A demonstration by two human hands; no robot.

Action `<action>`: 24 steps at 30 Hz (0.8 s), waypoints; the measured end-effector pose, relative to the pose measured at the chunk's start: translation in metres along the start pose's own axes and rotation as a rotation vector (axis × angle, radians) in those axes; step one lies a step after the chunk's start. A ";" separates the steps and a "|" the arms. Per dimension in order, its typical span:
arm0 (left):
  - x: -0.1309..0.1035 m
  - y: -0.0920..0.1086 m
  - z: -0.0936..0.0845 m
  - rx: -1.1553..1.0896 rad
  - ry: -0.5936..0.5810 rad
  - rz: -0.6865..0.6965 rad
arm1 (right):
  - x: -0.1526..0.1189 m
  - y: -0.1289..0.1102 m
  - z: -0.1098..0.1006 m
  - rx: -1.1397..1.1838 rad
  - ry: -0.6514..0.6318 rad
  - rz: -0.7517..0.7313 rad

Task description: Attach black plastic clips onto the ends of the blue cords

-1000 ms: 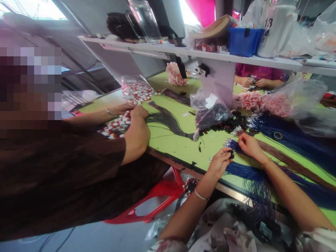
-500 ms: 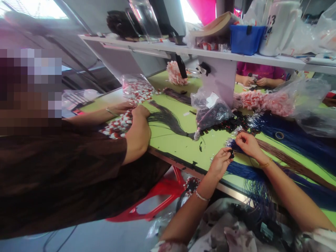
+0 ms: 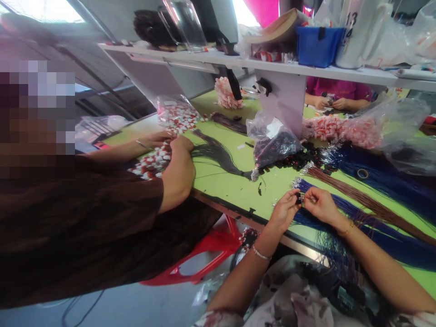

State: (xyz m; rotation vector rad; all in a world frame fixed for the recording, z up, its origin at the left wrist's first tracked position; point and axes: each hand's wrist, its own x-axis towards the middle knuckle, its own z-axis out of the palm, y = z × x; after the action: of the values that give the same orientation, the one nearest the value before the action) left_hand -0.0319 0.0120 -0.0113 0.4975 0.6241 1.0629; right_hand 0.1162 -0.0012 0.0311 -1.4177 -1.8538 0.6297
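piece [image 3: 299,198], small and black, is pinched between thumb and fingers of the left hand [image 3: 283,212], above the near edge of the table [image 3: 218,186]. the right hand [image 3: 322,208] is curled just beside it, palm down, fingertips at the piece's right side; whether they pinch anything, i cannot tell. a pale band [image 3: 260,253] circles the left wrist, a yellowish one [image 3: 349,225] the right.

under and beyond the hands, blue wires [image 3: 391,247] run off to the right, some hanging over the edge. brown wires [image 3: 361,195] lie across the green top behind the right hand, silvery tips to the left. a tape ring [image 3: 362,174] rests on more blue wires farther back. black bits [image 3: 308,156] are heaped beside a clear bag [image 3: 276,147] of dark stuff, and pink bits [image 3: 327,129] are piled behind.

to the left, a co-worker in a dark sleeve [image 3: 129,195] has both hands [image 3: 179,170] at red and white bits [image 3: 153,162], near grey wires [image 3: 218,156]. a red stool [image 3: 221,240] stands below. a shelf [image 3: 211,56] above bears a blue bin [image 3: 318,47] and a white jug [image 3: 354,41].
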 end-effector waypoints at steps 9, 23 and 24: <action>-0.001 0.001 0.000 0.014 0.007 0.001 | -0.003 -0.003 0.004 -0.139 0.026 -0.051; 0.000 -0.007 0.002 0.079 0.091 0.042 | -0.003 0.004 0.006 -0.074 -0.029 -0.073; 0.000 -0.008 0.002 0.078 0.098 0.043 | -0.003 0.005 0.007 -0.071 -0.035 -0.071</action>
State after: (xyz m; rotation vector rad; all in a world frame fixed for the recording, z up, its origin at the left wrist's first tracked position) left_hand -0.0256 0.0085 -0.0146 0.5313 0.7462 1.1118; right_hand 0.1148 -0.0028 0.0224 -1.3870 -1.9627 0.5616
